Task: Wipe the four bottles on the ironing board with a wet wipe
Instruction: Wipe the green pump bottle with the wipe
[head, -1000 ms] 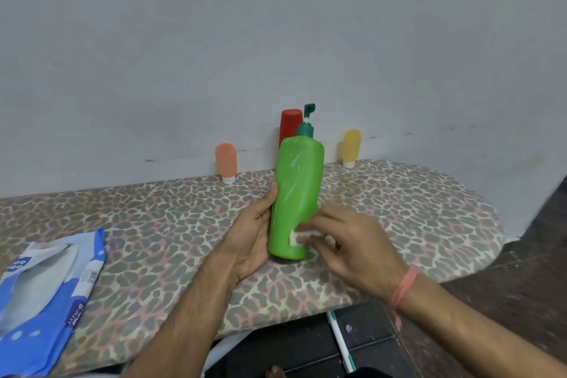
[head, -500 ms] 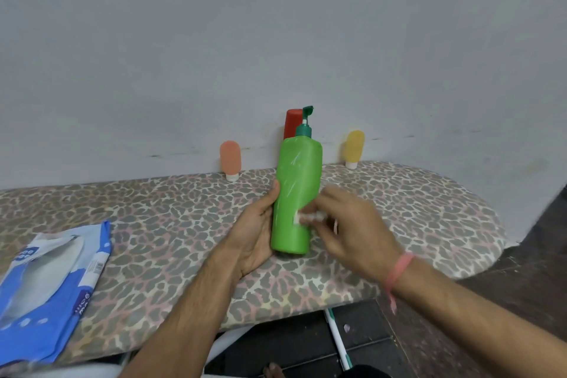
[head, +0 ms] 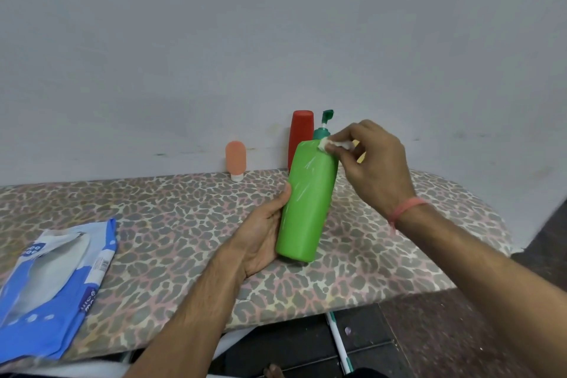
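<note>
The tall green plastic pump bottle (head: 306, 202) is gripped low by the left hand (head: 260, 239); a crumpled white wet wipe (head: 333, 144) is pinched against its shoulder by the right hand (head: 377, 163).

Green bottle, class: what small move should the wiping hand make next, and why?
Probably lift the wet wipe onto the pump collar. The right hand pinches it at the green bottle's shoulder, just under the pump, while the left hand holds the body.

Blue-and-white plastic wipes packet (head: 52, 282), at 8 o'clock on board: white lettering and barcode label, too blurred to read.
</note>
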